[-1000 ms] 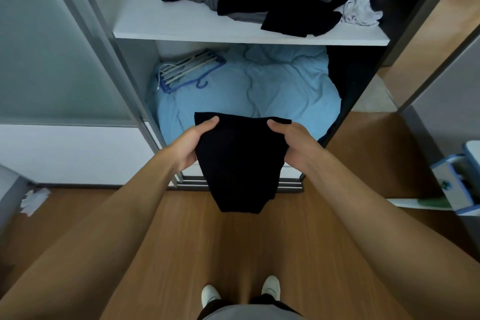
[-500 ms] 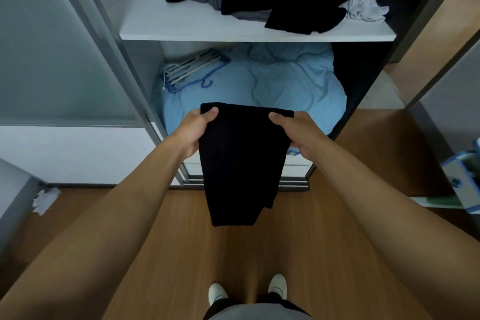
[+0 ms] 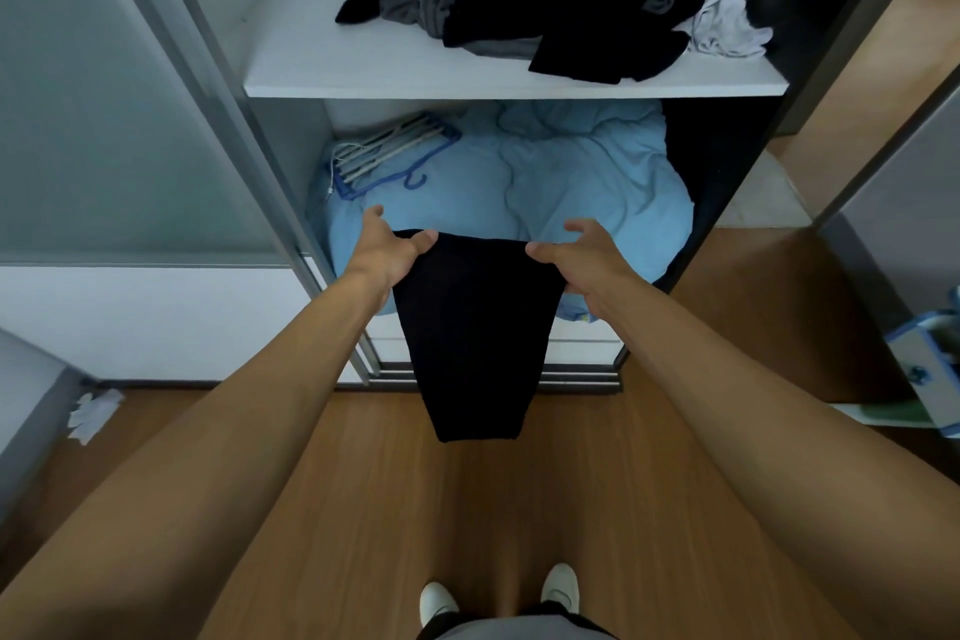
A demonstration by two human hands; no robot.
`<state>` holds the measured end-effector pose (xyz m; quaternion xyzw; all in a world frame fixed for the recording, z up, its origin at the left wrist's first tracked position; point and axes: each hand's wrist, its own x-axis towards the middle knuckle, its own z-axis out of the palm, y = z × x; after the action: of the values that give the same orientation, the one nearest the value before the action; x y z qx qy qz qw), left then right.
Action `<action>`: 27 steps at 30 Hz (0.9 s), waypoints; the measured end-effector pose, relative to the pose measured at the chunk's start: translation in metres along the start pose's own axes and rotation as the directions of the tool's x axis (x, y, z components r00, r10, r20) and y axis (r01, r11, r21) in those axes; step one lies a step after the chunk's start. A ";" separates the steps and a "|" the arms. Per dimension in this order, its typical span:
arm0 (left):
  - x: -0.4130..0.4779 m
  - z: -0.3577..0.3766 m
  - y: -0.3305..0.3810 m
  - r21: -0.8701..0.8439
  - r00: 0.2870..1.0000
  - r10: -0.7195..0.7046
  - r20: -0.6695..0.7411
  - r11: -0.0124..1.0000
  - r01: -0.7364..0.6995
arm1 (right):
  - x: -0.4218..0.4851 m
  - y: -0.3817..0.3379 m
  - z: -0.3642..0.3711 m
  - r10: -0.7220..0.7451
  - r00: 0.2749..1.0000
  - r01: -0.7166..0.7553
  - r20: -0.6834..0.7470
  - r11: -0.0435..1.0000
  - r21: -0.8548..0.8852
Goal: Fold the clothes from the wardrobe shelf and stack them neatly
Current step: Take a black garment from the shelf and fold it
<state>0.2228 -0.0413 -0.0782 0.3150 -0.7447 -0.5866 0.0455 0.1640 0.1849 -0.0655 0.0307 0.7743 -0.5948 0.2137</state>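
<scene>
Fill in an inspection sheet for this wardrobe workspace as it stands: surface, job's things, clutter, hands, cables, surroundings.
surface: white wardrobe shelf, left part bare, clothes on its right part.
job's things: loose heap of black and grey unfolded clothes on that shelf, crumpled white garment at its right end; folded black cloth garment hanging in front of the wardrobe.
clutter: blue and white plastic hangers on a light blue quilt in the lower compartment; crumpled white scrap on the floor.
grippers: left hand and right hand each pinch the garment's top edge, thumbs on top.
cables: nothing seen.
surroundings: brown wooden floor; frosted sliding door on the left.
</scene>
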 end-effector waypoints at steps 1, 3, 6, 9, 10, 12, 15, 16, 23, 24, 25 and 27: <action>0.000 -0.002 0.000 0.052 1.000 0.020 0.023 0.998 -0.021 | 0.000 -0.001 0.000 -0.035 0.999 0.036 0.020 0.998 -0.059; 0.001 -0.004 0.001 0.150 0.990 0.067 0.123 0.985 -0.085 | 0.000 -0.003 0.001 -0.082 0.992 0.100 0.101 0.977 -0.187; 0.004 -0.002 0.005 0.306 0.965 0.089 0.247 0.938 -0.165 | 0.002 -0.002 0.006 -0.123 0.974 0.191 0.190 0.895 -0.403; 0.006 0.000 0.011 0.411 0.948 0.083 0.308 0.887 -0.212 | 0.003 -0.002 0.010 -0.219 0.954 0.296 0.202 0.788 -0.540; 0.007 0.001 0.013 0.448 0.945 0.084 0.317 0.865 -0.226 | 0.004 -0.002 0.010 -0.243 0.950 0.311 0.196 0.775 -0.551; 0.009 0.003 0.015 0.508 0.943 0.100 0.317 0.822 -0.258 | 0.007 -0.002 0.009 -0.268 0.948 0.316 0.170 0.763 -0.564; 0.013 0.006 0.016 0.549 0.943 0.119 0.310 0.787 -0.280 | 0.013 0.000 0.008 -0.303 0.943 0.325 0.136 0.753 -0.573; 0.015 0.007 0.016 0.555 0.944 0.117 0.308 0.784 -0.279 | 0.014 0.002 0.008 -0.319 0.939 0.331 0.127 0.748 -0.575; 0.022 0.007 0.014 0.584 0.943 0.177 0.280 0.748 -0.314 | 0.026 0.010 0.009 -0.410 0.911 0.360 0.048 0.732 -0.578; 0.022 0.008 0.014 0.590 0.943 0.191 0.271 0.741 -0.320 | 0.027 0.010 0.007 -0.417 0.908 0.359 0.036 0.732 -0.580; 0.022 0.008 0.015 0.596 0.943 0.205 0.261 0.735 -0.324 | 0.028 0.008 0.006 -0.423 0.906 0.356 0.023 0.731 -0.583; 0.021 0.009 0.017 0.611 0.944 0.232 0.233 0.720 -0.328 | 0.031 0.004 0.002 -0.418 0.908 0.342 0.011 0.727 -0.595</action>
<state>0.1952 -0.0429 -0.0723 0.1529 -0.9403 -0.3028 -0.0288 0.1382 0.1779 -0.0807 -0.1591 0.9203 -0.3554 0.0376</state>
